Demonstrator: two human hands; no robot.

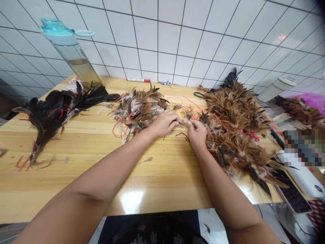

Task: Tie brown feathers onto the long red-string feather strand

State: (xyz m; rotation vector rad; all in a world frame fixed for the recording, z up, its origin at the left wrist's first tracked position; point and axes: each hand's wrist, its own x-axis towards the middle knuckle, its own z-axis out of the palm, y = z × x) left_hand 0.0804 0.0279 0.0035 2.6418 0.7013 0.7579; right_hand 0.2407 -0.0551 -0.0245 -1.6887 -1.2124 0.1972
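While the left hand [165, 122] nearly meets the right hand [197, 134], brown feathers [233, 108] crowd close

Beyond the grip, as I see it from here, rises the tiled wall [167, 40], and beneath both hands spreads the wooden table [162, 179]. The brown feathers make a long mass just right of the right hand. Well to the left of the grip lies a black bundle [50, 112]; between them, just beside the left hand, sits a mixed heap [142, 108]. Behind the black bundle stands a blue-lidded bottle [83, 69], partly filled. Off to the right of the grip, nearer the person, lies a phone [291, 189]. Past the left hand, a marker [137, 80] lies along the far edge. Red thread [250, 135] strays through the brown feathers.

Both hands are closed to a pinch, fingertips a little apart. From the left one juts a dark sliver [181, 124]; what it is, I can't make out. The right one has a fluffy tuft [187, 117] at thumb and forefinger, between the two hands and slightly blurred.
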